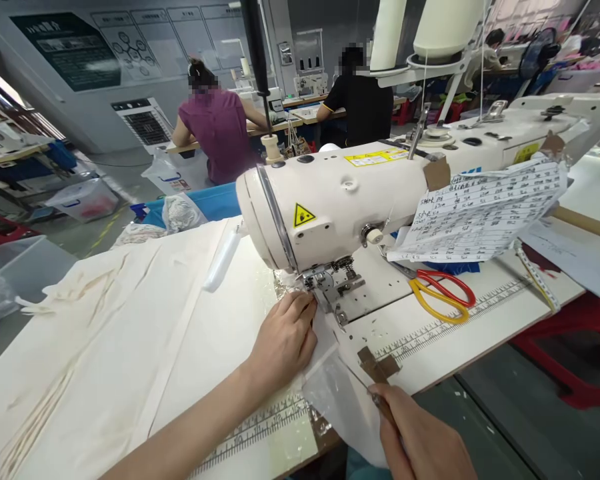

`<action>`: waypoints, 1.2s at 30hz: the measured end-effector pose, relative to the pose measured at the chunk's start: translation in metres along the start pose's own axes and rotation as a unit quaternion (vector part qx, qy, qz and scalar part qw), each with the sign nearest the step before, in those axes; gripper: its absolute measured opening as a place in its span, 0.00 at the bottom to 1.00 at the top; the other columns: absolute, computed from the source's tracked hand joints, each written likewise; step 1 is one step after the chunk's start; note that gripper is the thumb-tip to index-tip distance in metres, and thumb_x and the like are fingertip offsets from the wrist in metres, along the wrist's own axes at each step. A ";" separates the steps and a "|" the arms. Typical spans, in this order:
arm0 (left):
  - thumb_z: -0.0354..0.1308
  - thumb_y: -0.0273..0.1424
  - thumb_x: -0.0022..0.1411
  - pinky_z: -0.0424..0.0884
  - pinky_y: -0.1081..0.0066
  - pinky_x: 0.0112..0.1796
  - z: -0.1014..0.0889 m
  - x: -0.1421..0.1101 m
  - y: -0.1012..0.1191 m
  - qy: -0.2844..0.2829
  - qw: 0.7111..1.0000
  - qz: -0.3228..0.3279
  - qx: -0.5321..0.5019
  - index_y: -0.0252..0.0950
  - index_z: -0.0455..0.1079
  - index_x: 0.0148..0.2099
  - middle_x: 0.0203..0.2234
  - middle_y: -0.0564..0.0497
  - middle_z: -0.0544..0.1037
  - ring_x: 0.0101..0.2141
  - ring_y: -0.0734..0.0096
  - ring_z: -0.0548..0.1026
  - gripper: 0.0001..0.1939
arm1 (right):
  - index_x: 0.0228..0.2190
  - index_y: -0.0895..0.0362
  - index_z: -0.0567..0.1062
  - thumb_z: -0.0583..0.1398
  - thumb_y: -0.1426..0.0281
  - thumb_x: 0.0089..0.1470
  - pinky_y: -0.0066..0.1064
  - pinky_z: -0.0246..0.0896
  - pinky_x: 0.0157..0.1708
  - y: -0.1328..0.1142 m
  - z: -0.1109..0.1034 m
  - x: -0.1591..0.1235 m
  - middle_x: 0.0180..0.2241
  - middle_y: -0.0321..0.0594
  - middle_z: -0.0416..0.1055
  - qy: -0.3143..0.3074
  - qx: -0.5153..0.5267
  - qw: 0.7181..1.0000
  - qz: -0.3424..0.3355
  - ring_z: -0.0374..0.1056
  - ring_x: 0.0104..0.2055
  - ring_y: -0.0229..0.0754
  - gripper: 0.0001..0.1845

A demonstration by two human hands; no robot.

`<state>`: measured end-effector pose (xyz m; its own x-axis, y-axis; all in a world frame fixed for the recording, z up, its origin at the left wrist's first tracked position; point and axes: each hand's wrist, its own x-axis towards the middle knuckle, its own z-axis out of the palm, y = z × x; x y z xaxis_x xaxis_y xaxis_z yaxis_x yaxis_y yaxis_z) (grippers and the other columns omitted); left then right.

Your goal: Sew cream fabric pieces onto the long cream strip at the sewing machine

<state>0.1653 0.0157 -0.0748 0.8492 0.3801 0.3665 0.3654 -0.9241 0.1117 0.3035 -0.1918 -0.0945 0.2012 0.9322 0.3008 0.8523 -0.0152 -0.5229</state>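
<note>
My left hand (285,340) lies flat on a strip of white fabric (325,340), fingers bent, pressing it down just left of the presser foot (325,283) of the white sewing machine (340,200). My right hand (420,440) is at the table's front edge, pinching a thin pointed tool (365,383) that points toward the needle. A clear plastic sheet (340,400) hangs off the table edge between both hands. More cream fabric (105,333) spreads out to the left.
Red and yellow scissors (443,293) lie right of the needle plate. A printed sheet (485,213) is taped to the machine arm. Brown tape (377,365) and a ruler strip (455,320) mark the tabletop. Two people sit at tables behind. Thread cones (445,27) stand above.
</note>
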 end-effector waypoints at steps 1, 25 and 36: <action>0.45 0.24 0.68 0.74 0.54 0.54 -0.001 -0.002 -0.002 -0.005 1.000 0.002 -0.010 0.24 0.70 0.56 0.50 0.38 0.75 0.53 0.54 0.70 0.20 | 0.50 0.53 0.65 0.48 0.79 0.63 0.27 0.69 0.22 -0.001 0.000 0.001 0.36 0.39 0.78 0.003 -0.006 1.000 -0.008 0.78 0.30 0.42 0.17; 0.41 0.28 0.70 0.68 0.51 0.57 0.005 -0.009 -0.001 -0.014 1.000 -0.005 0.019 0.25 0.63 0.62 0.56 0.36 0.69 0.59 0.51 0.65 0.23 | 0.54 0.59 0.64 0.46 0.77 0.66 0.32 0.74 0.25 -0.004 0.002 0.027 0.41 0.46 0.78 -0.032 -0.111 0.992 -0.045 0.78 0.36 0.45 0.18; 0.42 0.27 0.69 0.66 0.50 0.57 0.002 -0.016 0.008 -0.013 0.998 0.033 0.047 0.23 0.61 0.63 0.60 0.33 0.67 0.62 0.47 0.61 0.24 | 0.54 0.59 0.65 0.48 0.78 0.64 0.33 0.73 0.24 -0.009 0.005 0.037 0.41 0.47 0.78 -0.034 -0.108 0.992 -0.047 0.78 0.35 0.47 0.18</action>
<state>0.1560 0.0025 -0.0819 0.8820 0.3201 0.3457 0.3409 -0.9401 0.0008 0.3008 -0.1551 -0.0824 0.0880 0.9555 0.2817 0.9511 0.0035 -0.3089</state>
